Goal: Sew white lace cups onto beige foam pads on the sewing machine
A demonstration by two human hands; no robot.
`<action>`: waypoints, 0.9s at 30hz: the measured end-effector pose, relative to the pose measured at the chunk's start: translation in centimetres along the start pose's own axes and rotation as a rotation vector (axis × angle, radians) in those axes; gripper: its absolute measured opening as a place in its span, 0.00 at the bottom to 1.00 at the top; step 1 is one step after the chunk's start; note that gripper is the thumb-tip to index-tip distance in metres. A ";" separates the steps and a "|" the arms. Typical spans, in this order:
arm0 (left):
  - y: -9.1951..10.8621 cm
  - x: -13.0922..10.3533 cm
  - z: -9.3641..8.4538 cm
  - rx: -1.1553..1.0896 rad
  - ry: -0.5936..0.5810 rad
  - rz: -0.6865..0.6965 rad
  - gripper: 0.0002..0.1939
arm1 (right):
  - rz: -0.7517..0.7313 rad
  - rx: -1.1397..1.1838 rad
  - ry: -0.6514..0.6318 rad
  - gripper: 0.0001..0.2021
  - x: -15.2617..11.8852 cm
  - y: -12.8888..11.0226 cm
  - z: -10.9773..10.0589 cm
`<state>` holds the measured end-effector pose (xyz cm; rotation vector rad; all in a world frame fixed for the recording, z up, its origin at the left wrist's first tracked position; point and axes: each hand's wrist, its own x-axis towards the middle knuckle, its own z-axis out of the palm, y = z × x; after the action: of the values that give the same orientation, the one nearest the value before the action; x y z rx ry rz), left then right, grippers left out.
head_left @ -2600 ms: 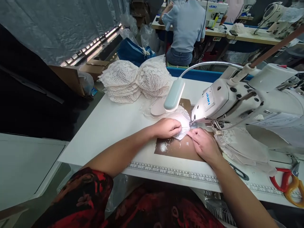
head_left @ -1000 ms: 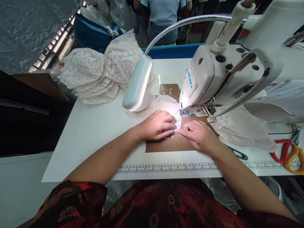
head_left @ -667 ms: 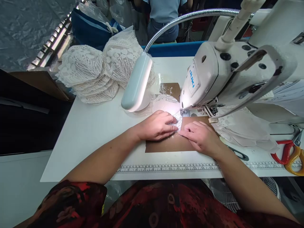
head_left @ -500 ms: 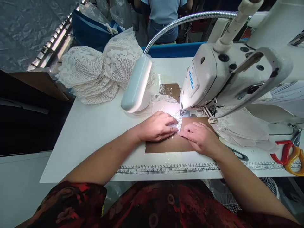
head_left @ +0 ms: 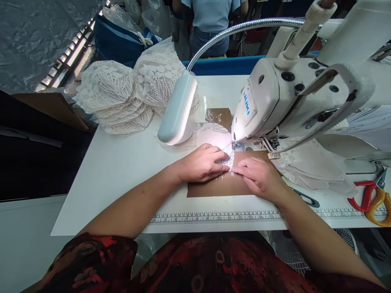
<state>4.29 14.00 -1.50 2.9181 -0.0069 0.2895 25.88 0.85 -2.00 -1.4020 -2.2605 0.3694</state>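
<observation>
A white lace piece (head_left: 229, 158) with a smooth pale cup-shaped part (head_left: 214, 139) lies at the needle area of a white sewing machine (head_left: 255, 99). My left hand (head_left: 204, 163) rests on the lace, its fingers bent and gripping it just left of the presser foot. My right hand (head_left: 258, 175) is closed with its fingertips at the lace's near corner, close to my left thumb. Beneath both hands is a brown taped sheet (head_left: 220, 189) on the white table. The fingertips hide part of the lace edge.
A lamp (head_left: 177, 110) on a bendable metal neck hangs left of the machine. Stacked lace pieces (head_left: 106, 95) stand at the back left; pale cut pieces (head_left: 317, 167) lie right. Scissors (head_left: 366, 197) and a ruler strip (head_left: 220, 217) are along the front. A person (head_left: 210, 18) sits beyond.
My right fingertips have shifted very slightly to the right at the lace corner. My left hand and the lace stay almost still.
</observation>
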 end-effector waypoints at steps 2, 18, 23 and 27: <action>0.0 0.0 0.0 -0.005 -0.006 -0.010 0.16 | 0.014 0.027 0.031 0.19 0.0 0.1 0.1; 0.4 1.3 0.7 0.015 0.067 -0.194 0.20 | -0.055 -0.251 -0.009 0.13 0.1 -0.4 0.6; 0.5 1.5 0.8 0.032 0.054 -0.191 0.19 | -0.025 -0.264 -0.020 0.12 0.3 -0.7 0.4; 0.6 1.6 0.8 0.060 0.054 -0.201 0.20 | -0.004 -0.288 -0.022 0.12 0.4 -0.7 0.4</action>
<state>6.03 13.30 -1.80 2.9378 0.3061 0.3395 24.95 0.89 -1.89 -1.5364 -2.4074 0.0585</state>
